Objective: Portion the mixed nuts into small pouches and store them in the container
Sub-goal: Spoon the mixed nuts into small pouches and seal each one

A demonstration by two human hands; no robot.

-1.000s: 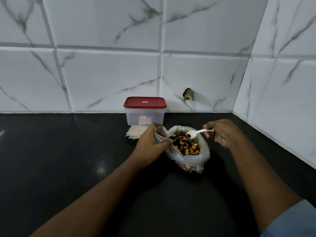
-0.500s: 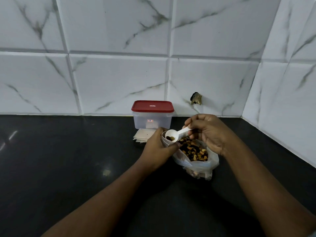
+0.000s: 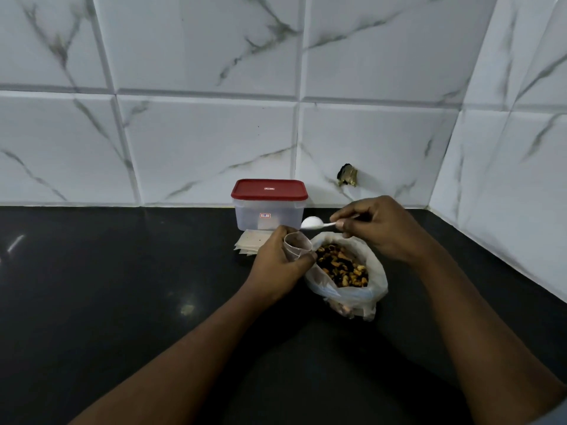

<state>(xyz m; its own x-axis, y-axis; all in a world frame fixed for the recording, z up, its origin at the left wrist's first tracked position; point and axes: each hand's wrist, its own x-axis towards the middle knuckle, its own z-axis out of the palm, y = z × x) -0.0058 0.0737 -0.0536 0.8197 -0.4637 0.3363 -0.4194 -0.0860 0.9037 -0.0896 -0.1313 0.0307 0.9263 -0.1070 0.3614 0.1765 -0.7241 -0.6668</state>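
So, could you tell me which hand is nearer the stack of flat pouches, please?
Left. The left hand is just right of the stack; the right hand is farther right, over the nut bag.

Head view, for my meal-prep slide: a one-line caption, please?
Left hand holds a pouch open; right hand holds a white spoon above it, beside the bag of mixed nuts.

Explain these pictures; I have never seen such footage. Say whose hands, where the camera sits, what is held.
No machine here: a person works bare-handed, filmed by one wide-angle camera on their head, looking down. The left hand grips a small open translucent pouch; the right hand pinches a white plastic spoon close above it. On the glossy black counter sit a clear plastic bag of mixed nuts, a clear box with a closed red lid, and flat spare pouches.
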